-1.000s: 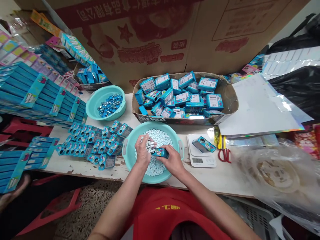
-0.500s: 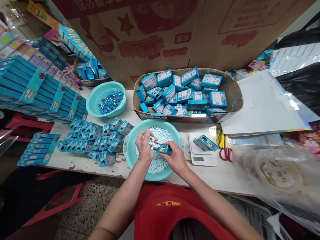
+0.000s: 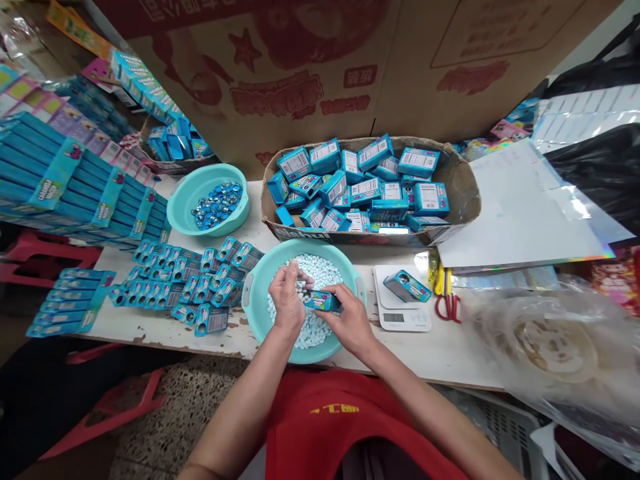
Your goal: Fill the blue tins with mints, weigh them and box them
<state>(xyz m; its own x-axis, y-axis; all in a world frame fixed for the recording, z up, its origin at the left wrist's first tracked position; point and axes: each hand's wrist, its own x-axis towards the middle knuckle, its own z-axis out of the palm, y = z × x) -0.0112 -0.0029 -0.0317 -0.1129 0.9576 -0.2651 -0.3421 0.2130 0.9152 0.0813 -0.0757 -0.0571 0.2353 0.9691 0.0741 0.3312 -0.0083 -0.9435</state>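
Blue box clamped in the right hand, left hand cupped round white pellets at its open end.

From my seat at the head view, I have the right hand (image 3: 351, 321) with thumb and fingers closed on a blue box (image 3: 325, 301), tilted over the turquoise bowl (image 3: 259, 287). Just left of it, the left hand (image 3: 287, 301) curls round some white pellets (image 3: 319, 267), more lying in the bowl below both hands; whether its fingers touch the box I can't tell. Right of my grip, another blue box (image 3: 407, 286) lies on a white scale (image 3: 407, 323), red-handled scissors (image 3: 448, 308) just beyond. Left of the grip stand rows of holed boxes (image 3: 150, 293); ahead, a cardboard tray (image 3: 463, 183) holds more boxes.
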